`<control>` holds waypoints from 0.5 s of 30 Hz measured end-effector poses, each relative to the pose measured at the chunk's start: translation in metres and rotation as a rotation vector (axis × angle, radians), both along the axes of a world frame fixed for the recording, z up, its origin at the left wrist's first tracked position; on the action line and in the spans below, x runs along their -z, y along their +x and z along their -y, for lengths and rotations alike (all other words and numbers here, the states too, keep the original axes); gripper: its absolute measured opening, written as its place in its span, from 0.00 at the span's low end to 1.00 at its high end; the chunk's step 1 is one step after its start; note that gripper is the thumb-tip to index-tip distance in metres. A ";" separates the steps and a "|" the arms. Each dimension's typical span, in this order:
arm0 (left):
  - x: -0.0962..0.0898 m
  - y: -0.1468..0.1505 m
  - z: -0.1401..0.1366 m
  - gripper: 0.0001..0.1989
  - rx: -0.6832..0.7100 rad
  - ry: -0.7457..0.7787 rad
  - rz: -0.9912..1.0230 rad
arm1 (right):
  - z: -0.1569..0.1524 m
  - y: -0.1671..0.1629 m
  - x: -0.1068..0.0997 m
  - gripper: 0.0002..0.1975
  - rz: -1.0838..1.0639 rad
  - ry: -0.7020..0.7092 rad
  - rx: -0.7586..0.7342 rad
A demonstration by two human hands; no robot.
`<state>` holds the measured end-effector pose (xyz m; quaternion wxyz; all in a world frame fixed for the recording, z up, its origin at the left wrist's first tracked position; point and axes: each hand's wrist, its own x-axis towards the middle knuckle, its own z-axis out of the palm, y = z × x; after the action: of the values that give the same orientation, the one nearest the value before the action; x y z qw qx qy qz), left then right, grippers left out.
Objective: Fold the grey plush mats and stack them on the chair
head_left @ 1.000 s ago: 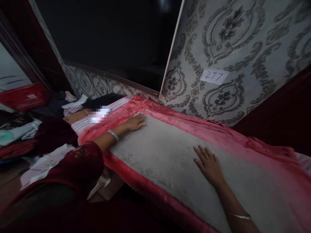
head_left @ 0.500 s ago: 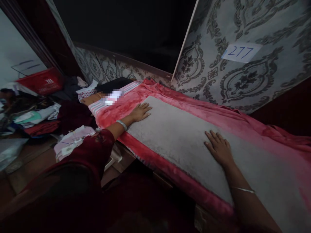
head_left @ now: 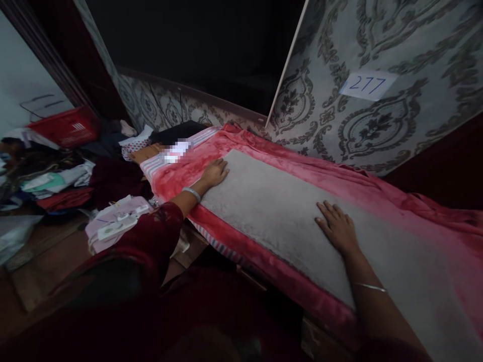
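Note:
A long grey mat or cloth (head_left: 271, 201) lies flat over a red plush blanket (head_left: 264, 264) with a striped border. My left hand (head_left: 214, 172) rests at the mat's far left end, its fingers closer together and slightly bent, partly over the edge; whether they pinch it is unclear. Toward the right, my right hand (head_left: 337, 229) lies on the mat's surface, palm down with the fingers apart, holding nothing. The mat's near right part passes under my right forearm and is partly hidden.
The patterned wall carries a paper marked 277 (head_left: 368, 84) and a large dark screen (head_left: 196, 45). On the left are a red basket (head_left: 62, 126), heaped clothes (head_left: 60, 178) and a white power strip (head_left: 116, 227) on pink cloth. A bright blurred patch (head_left: 177, 151) lies on the striped border.
My left hand has slid slightly left toward the mat's end, and its fingers have drawn together. My right hand stays nearly in place on the mat. The view has shifted a little.

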<state>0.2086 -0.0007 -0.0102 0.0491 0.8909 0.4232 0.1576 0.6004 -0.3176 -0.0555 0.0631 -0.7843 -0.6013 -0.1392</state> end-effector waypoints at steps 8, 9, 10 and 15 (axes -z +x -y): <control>-0.014 0.015 -0.039 0.19 -0.205 -0.075 0.012 | -0.007 0.005 0.013 0.28 0.011 0.043 -0.017; -0.017 0.021 -0.048 0.18 -0.222 -0.099 0.012 | -0.007 0.005 0.014 0.28 0.013 0.047 -0.020; -0.021 0.027 -0.057 0.17 -0.235 -0.125 0.013 | -0.008 0.006 0.015 0.28 0.014 0.050 -0.021; -0.029 0.059 -0.093 0.15 -0.300 -0.235 0.073 | -0.009 0.005 0.017 0.28 0.011 0.061 -0.020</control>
<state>0.2675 0.0921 0.0192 0.1440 0.7996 0.5648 0.1448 0.6052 -0.3086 -0.0725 0.0852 -0.7750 -0.6051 -0.1613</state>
